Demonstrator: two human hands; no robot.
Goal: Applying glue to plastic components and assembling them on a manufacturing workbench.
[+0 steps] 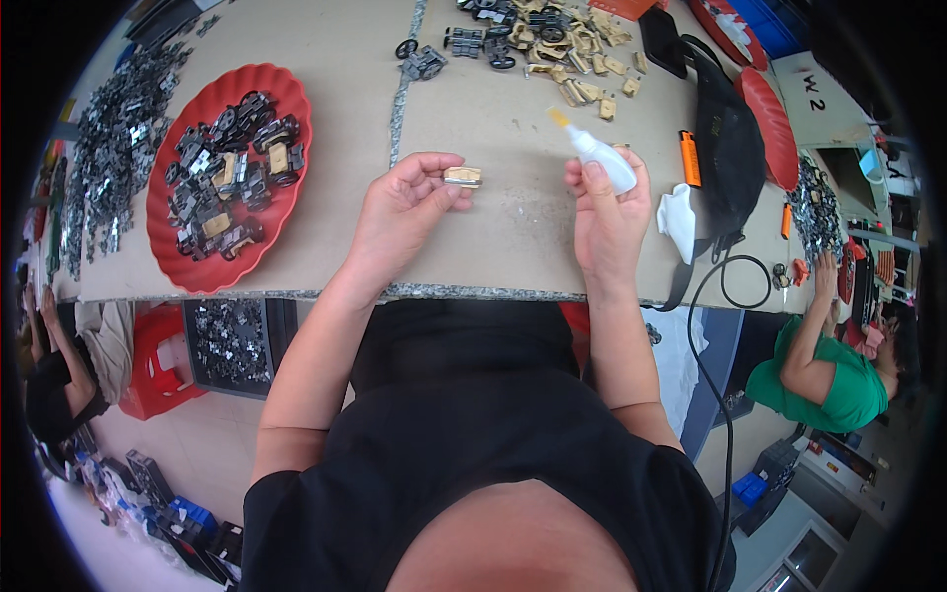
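Between the thumb and fingers of my left hand is a small tan plastic part with a silvery lower edge. My right hand grips a white squeeze bottle, tilted so its yellowish nozzle tip points up and to the left. The bottle and the tan part are well apart, both above the table. To the left of my left hand stands a red scalloped tray of dark toy-car pieces, some with tan parts on them.
A pile of tan parts and dark wheeled pieces lies at the far side. On the right are an orange lighter, a crumpled white tissue, a black bag and a dark cable. Co-workers sit at both sides.
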